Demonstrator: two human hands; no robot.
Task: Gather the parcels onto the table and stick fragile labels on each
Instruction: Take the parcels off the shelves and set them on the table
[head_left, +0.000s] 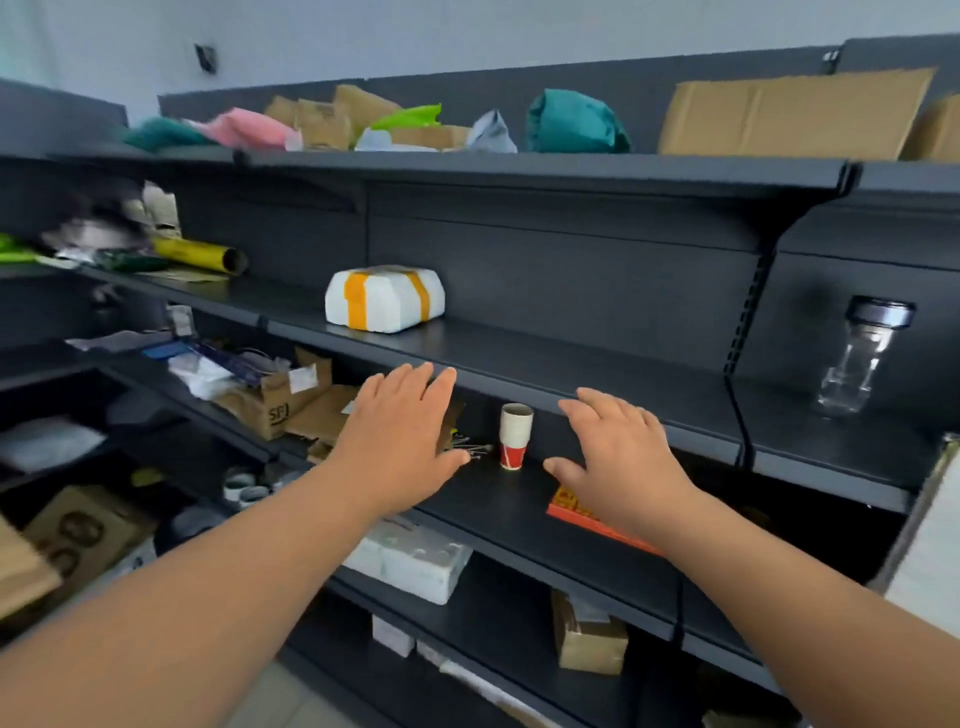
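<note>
A white foam parcel (385, 299) bound with yellow tape stands alone on a dark metal shelf (545, 358) in front of me. My left hand (402, 436) is stretched out flat, fingers apart, just below and in front of that shelf's edge. My right hand (618, 457) is raised beside it, also flat and holding nothing. Both hands are below the parcel and apart from it. Other parcels lie on the top shelf: a teal bag (576, 122), a pink bag (249, 127), brown boxes (324, 122). No table is in view.
A stack of paper cups (515, 435) and an orange-red sheet (592, 519) sit on the shelf under my hands. A clear glass jar (860, 358) stands at right. Cardboard boxes (270, 400), a yellow roll (200, 254) and a white foam box (415, 564) fill shelves at left and below.
</note>
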